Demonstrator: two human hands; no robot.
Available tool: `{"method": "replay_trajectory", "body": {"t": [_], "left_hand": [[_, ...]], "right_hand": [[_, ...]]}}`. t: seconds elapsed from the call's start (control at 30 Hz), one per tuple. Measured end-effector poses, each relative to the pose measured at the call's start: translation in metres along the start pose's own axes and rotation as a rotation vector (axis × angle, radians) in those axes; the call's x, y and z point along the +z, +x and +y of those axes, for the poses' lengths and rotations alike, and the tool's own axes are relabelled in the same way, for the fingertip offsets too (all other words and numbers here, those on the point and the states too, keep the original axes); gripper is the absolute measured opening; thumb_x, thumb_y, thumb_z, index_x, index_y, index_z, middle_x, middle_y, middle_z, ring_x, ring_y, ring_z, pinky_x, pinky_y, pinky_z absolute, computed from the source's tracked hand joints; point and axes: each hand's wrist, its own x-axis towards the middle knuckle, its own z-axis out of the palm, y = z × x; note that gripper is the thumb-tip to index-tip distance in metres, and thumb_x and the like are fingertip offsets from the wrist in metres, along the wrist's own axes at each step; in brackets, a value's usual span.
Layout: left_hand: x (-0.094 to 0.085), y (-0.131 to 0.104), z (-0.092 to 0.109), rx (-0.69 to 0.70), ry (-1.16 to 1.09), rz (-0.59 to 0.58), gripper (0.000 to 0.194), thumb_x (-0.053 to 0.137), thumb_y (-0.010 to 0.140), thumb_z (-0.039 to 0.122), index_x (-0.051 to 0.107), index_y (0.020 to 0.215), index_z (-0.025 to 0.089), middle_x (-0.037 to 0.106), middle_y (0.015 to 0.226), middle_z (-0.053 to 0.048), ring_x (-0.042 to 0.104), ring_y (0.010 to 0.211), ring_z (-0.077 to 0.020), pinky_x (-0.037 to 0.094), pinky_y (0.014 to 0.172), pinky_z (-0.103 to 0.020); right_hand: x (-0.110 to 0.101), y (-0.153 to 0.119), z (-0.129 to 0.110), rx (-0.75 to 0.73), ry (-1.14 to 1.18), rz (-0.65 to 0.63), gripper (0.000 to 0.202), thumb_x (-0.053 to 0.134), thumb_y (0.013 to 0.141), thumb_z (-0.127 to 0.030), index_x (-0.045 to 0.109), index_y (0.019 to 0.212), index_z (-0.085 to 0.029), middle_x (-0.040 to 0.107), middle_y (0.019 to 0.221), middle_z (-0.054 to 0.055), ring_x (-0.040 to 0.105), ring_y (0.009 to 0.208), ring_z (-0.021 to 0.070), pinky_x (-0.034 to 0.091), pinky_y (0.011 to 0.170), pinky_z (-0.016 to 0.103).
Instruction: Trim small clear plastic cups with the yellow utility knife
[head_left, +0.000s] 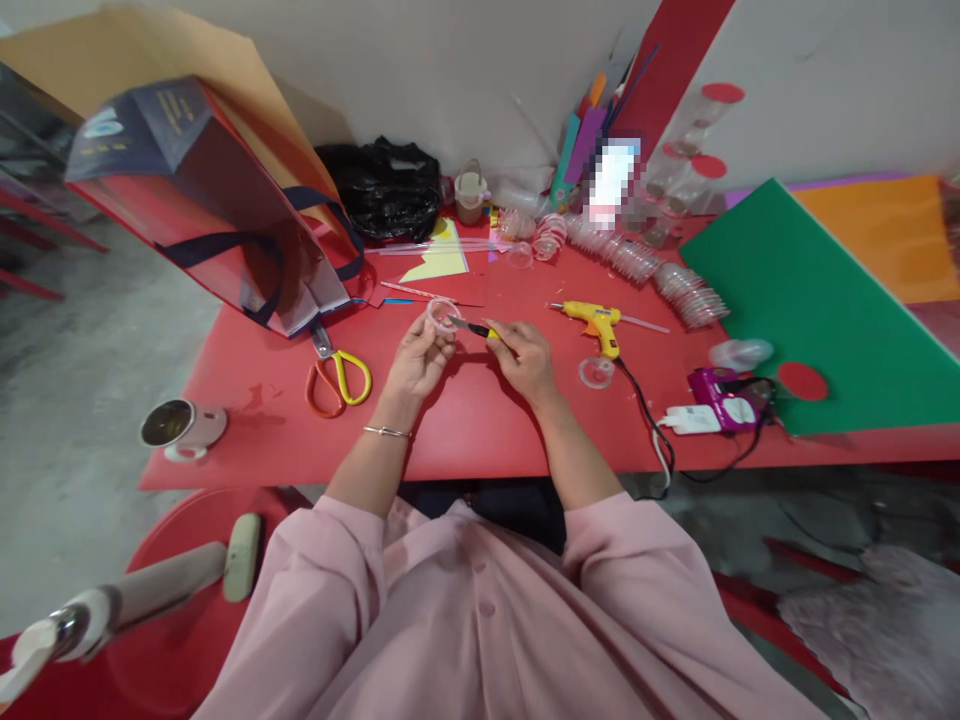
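Observation:
Near the middle of the red table (442, 440), my left hand (421, 358) pinches a small round clear plastic lid (443, 316) by its edge. My right hand (525, 362) is closed round the yellow and black handle of a small knife (476, 329). The knife's blade points left and reaches the lid's right side; whether it touches the plastic cannot be told. To the right lie a yellow glue gun (598, 325) and another clear lid (596, 373). Scissors (339, 385) with red and yellow handles lie left of my left hand.
A tall paper bag (247, 220) and a mug (184, 427) stand at the left. Behind are a black plastic bag (382, 195), stacked clear cups (630, 258) and a lit phone (613, 180). Green board (825, 320), a purple device (724, 398) and cables are at right.

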Motion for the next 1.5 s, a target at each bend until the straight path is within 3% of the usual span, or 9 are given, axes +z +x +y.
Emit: {"method": "replay_trajectory", "body": {"t": [0.2, 0.4, 0.67, 0.87, 1.07, 1.2, 1.33, 1.5], "left_hand": [[-0.002, 0.001, -0.004, -0.05, 0.021, -0.008, 0.018, 0.078, 0.09, 0.025, 0.07, 0.105, 0.018, 0.071, 0.083, -0.002, 0.066, 0.07, -0.0091, 0.05, 0.063, -0.018], [-0.004, 0.001, -0.002, -0.047, -0.05, -0.096, 0.024, 0.081, 0.087, 0.027, 0.071, 0.106, 0.018, 0.071, 0.087, -0.003, 0.062, 0.067, -0.0076, 0.05, 0.061, -0.018], [0.0, 0.0, 0.0, -0.048, -0.008, -0.022, 0.023, 0.078, 0.089, 0.029, 0.07, 0.108, 0.019, 0.071, 0.085, -0.002, 0.063, 0.066, -0.0078, 0.051, 0.061, -0.017], [0.002, -0.002, -0.002, -0.067, 0.007, -0.045, 0.027, 0.08, 0.088, 0.028, 0.068, 0.111, 0.02, 0.069, 0.084, -0.001, 0.062, 0.064, -0.0077, 0.051, 0.059, -0.018], [0.005, -0.008, 0.005, -0.081, -0.045, -0.026, 0.022, 0.074, 0.092, 0.03, 0.068, 0.109, 0.018, 0.068, 0.083, -0.002, 0.059, 0.06, -0.0067, 0.049, 0.055, -0.018], [0.002, -0.004, 0.005, -0.067, -0.028, 0.028, 0.019, 0.075, 0.092, 0.03, 0.067, 0.105, 0.018, 0.068, 0.078, -0.001, 0.064, 0.064, -0.0084, 0.051, 0.057, -0.018], [-0.002, 0.001, 0.0, -0.091, -0.007, 0.06, 0.02, 0.077, 0.091, 0.031, 0.067, 0.103, 0.019, 0.072, 0.083, -0.002, 0.069, 0.067, -0.0104, 0.05, 0.054, -0.018], [-0.002, 0.0, 0.001, -0.083, 0.029, 0.071, 0.035, 0.079, 0.089, 0.03, 0.066, 0.12, 0.024, 0.075, 0.093, -0.003, 0.073, 0.074, -0.0126, 0.052, 0.057, -0.02]], "right_hand": [[-0.001, 0.001, -0.002, 0.009, -0.019, 0.007, 0.04, 0.049, 0.106, -0.045, 0.068, 0.138, -0.03, 0.071, 0.105, 0.008, 0.064, 0.102, 0.0224, 0.05, 0.096, 0.039], [-0.005, 0.003, -0.002, 0.015, -0.021, 0.009, 0.039, 0.05, 0.106, -0.044, 0.069, 0.137, -0.03, 0.07, 0.104, 0.007, 0.064, 0.101, 0.0221, 0.051, 0.095, 0.038], [-0.005, 0.002, -0.003, 0.008, -0.021, -0.005, 0.04, 0.049, 0.106, -0.045, 0.069, 0.137, -0.03, 0.072, 0.104, 0.008, 0.065, 0.099, 0.0221, 0.051, 0.094, 0.038], [-0.004, 0.002, -0.005, -0.002, -0.021, -0.005, 0.039, 0.051, 0.105, -0.046, 0.069, 0.137, -0.032, 0.071, 0.104, 0.007, 0.065, 0.1, 0.0219, 0.05, 0.095, 0.039], [-0.011, 0.004, 0.015, 0.069, -0.087, 0.076, 0.045, 0.05, 0.105, -0.051, 0.073, 0.131, -0.023, 0.071, 0.094, 0.009, 0.065, 0.093, 0.0233, 0.051, 0.088, 0.038], [-0.014, 0.004, 0.017, 0.104, -0.064, 0.126, 0.048, 0.046, 0.106, -0.053, 0.072, 0.132, -0.023, 0.072, 0.096, 0.009, 0.066, 0.093, 0.0229, 0.052, 0.088, 0.038], [-0.01, 0.002, 0.001, 0.022, 0.015, 0.055, 0.044, 0.046, 0.107, -0.049, 0.072, 0.132, -0.023, 0.074, 0.102, 0.009, 0.067, 0.097, 0.0212, 0.053, 0.091, 0.036], [-0.008, 0.002, -0.007, -0.009, 0.0, -0.007, 0.043, 0.046, 0.107, -0.048, 0.072, 0.131, -0.024, 0.075, 0.104, 0.009, 0.068, 0.1, 0.0219, 0.053, 0.094, 0.037]]}}
